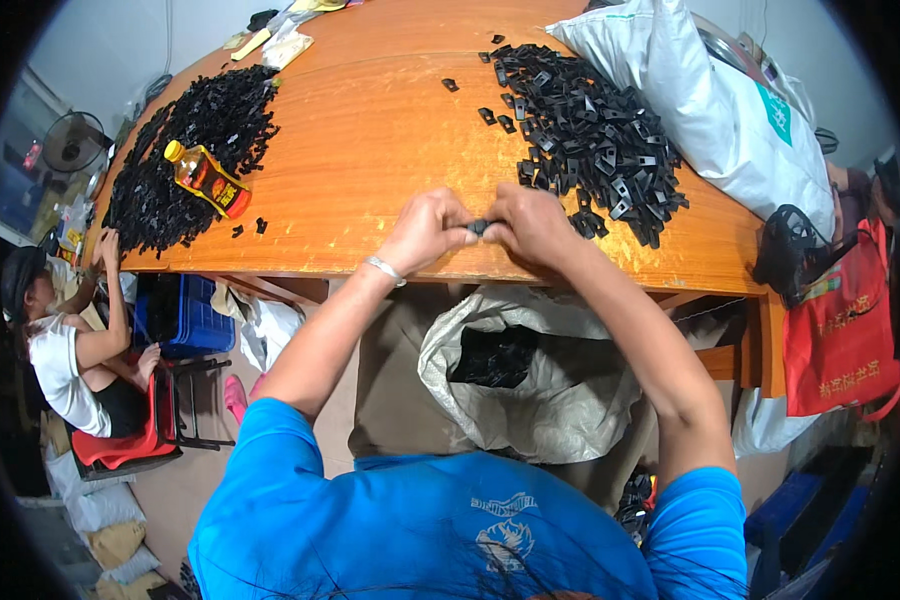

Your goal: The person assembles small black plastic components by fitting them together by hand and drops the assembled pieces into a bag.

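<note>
My left hand [429,231] and my right hand [532,226] meet over the front edge of the wooden table. Between their fingertips both pinch a small black plastic part [479,228]; the fingers cover most of it, so its exact shape is hidden. To the right of my right hand spreads a heap of black plastic pieces [610,150], some with a rectangular hole. Below my hands, an open white woven sack [450,345] stands under the table edge with black pieces inside.
Another heap of small black parts [160,150] covers the table's left, with a yellow-capped bottle [208,182] lying on it. A full white sack [710,120] leans at the right beside a red bag [840,320]. A co-worker [70,340] sits at far left near a blue crate [175,310].
</note>
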A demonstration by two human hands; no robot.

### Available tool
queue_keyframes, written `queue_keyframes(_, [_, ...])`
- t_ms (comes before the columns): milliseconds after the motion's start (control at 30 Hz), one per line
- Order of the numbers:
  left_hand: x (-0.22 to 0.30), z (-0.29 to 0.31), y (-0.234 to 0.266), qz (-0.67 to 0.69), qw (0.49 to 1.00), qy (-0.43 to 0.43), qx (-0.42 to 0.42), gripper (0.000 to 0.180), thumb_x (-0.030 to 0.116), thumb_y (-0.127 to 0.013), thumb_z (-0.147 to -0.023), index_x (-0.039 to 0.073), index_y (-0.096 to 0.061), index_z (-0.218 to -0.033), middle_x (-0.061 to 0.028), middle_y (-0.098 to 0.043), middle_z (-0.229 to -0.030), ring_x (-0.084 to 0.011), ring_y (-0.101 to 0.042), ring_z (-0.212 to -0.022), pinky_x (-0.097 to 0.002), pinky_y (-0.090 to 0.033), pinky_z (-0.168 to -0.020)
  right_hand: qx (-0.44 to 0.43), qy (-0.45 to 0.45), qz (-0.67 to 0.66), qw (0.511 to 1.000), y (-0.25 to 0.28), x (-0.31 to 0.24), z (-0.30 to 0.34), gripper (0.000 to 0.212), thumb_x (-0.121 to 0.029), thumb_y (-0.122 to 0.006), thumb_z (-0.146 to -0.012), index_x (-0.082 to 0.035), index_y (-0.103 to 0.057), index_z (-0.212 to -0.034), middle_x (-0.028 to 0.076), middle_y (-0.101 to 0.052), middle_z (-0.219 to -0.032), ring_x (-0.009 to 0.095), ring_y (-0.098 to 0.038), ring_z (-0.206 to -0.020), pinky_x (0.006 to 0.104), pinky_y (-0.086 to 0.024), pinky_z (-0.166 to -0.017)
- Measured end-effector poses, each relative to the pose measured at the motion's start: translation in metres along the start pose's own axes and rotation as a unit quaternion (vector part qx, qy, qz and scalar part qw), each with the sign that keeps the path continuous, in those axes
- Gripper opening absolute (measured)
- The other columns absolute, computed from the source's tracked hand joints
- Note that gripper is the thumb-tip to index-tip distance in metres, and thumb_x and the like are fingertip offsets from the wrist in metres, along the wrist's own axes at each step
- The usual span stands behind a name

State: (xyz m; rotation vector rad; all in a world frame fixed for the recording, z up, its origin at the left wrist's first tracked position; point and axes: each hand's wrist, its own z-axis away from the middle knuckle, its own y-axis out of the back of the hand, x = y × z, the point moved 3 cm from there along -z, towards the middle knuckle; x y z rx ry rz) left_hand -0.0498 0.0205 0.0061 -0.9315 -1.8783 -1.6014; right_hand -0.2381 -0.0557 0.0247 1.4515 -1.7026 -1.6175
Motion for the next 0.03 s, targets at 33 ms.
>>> queue_keyframes(33, [0.0020, -0.0005, 0.0091, 0.036, 0.996, -0.009, -0.076, 0.025, 0.015, -0.095, -0.074, 0.006, -0.081, -0.092, -0.0130, -0.071, -0.091, -0.0253, -0.070, -0.087, -0.0418, -0.054, -0.077, -0.023, -0.011, 0.015, 1.000, 0.0012, -0.0060, 0.0109, 0.027, -0.034, -0.086, -0.081, -0.012, -0.080, -0.096, 0.012, -0.066, -0.093, 0.036, -0.071, -0.092, 0.0470, -0.056, -0.079])
